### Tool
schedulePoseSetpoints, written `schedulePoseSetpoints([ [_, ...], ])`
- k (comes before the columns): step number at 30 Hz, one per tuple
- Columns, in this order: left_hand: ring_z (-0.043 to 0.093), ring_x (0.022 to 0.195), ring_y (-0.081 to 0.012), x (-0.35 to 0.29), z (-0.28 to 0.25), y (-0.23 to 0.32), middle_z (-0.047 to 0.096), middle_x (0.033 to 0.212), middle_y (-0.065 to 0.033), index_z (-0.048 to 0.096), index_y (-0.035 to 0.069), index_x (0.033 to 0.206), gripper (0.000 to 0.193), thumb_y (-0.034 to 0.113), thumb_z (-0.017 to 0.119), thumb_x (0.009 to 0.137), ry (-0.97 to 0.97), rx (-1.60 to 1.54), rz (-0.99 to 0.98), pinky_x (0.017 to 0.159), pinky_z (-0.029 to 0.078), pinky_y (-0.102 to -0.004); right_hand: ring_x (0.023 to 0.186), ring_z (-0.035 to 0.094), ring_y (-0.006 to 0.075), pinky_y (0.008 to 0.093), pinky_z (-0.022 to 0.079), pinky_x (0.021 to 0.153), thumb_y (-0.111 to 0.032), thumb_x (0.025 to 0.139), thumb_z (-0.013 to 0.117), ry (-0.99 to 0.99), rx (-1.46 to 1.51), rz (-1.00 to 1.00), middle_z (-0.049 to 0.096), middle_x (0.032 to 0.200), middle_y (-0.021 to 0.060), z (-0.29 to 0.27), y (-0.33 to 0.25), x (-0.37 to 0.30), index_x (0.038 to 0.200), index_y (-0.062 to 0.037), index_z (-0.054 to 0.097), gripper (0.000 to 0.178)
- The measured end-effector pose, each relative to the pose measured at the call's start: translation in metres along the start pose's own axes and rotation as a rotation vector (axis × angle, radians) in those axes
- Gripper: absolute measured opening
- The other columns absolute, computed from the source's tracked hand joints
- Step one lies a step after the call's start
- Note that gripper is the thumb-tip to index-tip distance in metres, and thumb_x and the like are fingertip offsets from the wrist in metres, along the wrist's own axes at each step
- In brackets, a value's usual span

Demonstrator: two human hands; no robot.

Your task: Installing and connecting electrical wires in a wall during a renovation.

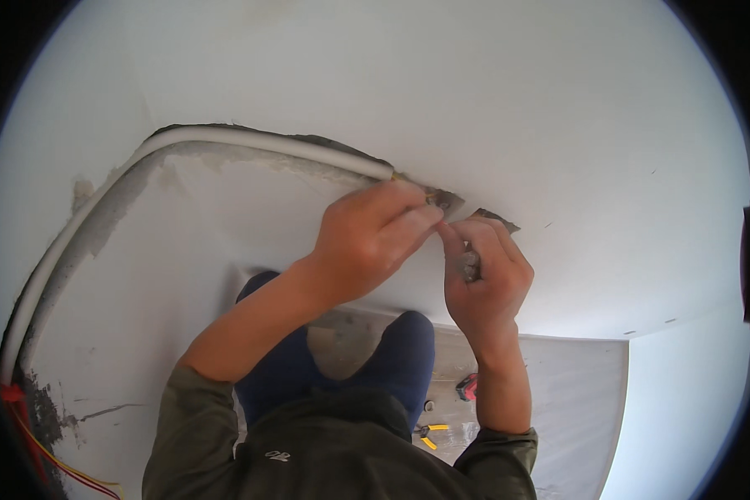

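A white conduit pipe [254, 140] runs in a groove cut into the white wall and ends beside my left hand [367, 242]. A bit of yellow wire [397, 177] shows at the pipe's end. My left hand is closed in a pinch at a broken-edged hole [447, 202] in the wall. Its fingertips hide what they grip. Just to the right, my right hand [492, 279] is also pinched, its fingertips close to the left ones. A grey, rough patch [468, 265] shows between its fingers; I cannot tell what it is.
Another dark hole [498, 220] opens behind my right fingers. Yellow-handled pliers [432, 435] and a red and black item [467, 387] lie on the floor below. At lower left, red and yellow wires [79, 477] hang near a red fitting [10, 393] on the pipe.
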State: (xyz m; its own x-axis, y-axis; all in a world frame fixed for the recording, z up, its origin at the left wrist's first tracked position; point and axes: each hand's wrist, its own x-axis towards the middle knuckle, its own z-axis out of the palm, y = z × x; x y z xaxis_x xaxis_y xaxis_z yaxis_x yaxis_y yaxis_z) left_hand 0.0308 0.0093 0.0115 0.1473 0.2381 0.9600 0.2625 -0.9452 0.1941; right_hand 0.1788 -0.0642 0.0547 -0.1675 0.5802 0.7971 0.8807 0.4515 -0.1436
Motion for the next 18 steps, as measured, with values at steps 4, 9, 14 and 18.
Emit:
schedulePoseSetpoints([
  [4, 0.061, 0.067, -0.0209, -0.001, 0.008, -0.003, 0.062, 0.082, -0.0058, 0.070, 0.003, 0.092, 0.029, -0.001, 0.079, 0.064, 0.061, -0.018, 0.048, 0.054, 0.049, -0.0305, 0.064, 0.060, 0.0278, 0.0331, 0.047, 0.056, -0.001, 0.078, 0.074, 0.067, 0.059, 0.104, 0.062, 0.075, 0.0091, 0.005, -0.002, -0.004, 0.080, -0.0047, 0.061, 0.014],
  [9, 0.061, 0.066, -0.0208, -0.002, 0.008, -0.004, 0.062, 0.081, -0.0063, 0.069, 0.002, 0.091, 0.027, -0.003, 0.077, 0.066, 0.050, -0.029, 0.056, 0.053, 0.049, -0.0308, 0.065, 0.061, 0.0282, 0.0327, 0.048, 0.056, -0.001, 0.079, 0.074, 0.079, 0.038, 0.195, 0.061, 0.075, 0.0101, 0.005, -0.010, -0.005, 0.079, -0.0039, 0.060, 0.014],
  [14, 0.061, 0.066, -0.0207, -0.006, 0.008, -0.004, 0.063, 0.081, -0.0053, 0.069, 0.002, 0.088, 0.023, -0.003, 0.077, 0.067, 0.021, -0.025, 0.043, 0.053, 0.049, -0.0307, 0.068, 0.062, 0.0286, 0.0349, 0.050, 0.058, 0.001, 0.079, 0.072, -0.151, 0.057, 0.178, 0.062, 0.090, 0.0126, -0.021, -0.007, -0.006, 0.097, -0.0049, 0.066, 0.021],
  [18, 0.061, 0.066, -0.0211, -0.006, 0.007, -0.004, 0.063, 0.080, -0.0049, 0.069, 0.004, 0.087, 0.022, -0.002, 0.078, 0.067, 0.021, -0.016, 0.046, 0.053, 0.049, -0.0305, 0.072, 0.062, 0.0239, 0.0354, 0.050, 0.062, 0.008, 0.070, 0.067, -0.147, -0.084, -0.058, 0.061, 0.099, 0.0094, -0.040, -0.003, -0.003, 0.110, -0.0072, 0.067, 0.043],
])
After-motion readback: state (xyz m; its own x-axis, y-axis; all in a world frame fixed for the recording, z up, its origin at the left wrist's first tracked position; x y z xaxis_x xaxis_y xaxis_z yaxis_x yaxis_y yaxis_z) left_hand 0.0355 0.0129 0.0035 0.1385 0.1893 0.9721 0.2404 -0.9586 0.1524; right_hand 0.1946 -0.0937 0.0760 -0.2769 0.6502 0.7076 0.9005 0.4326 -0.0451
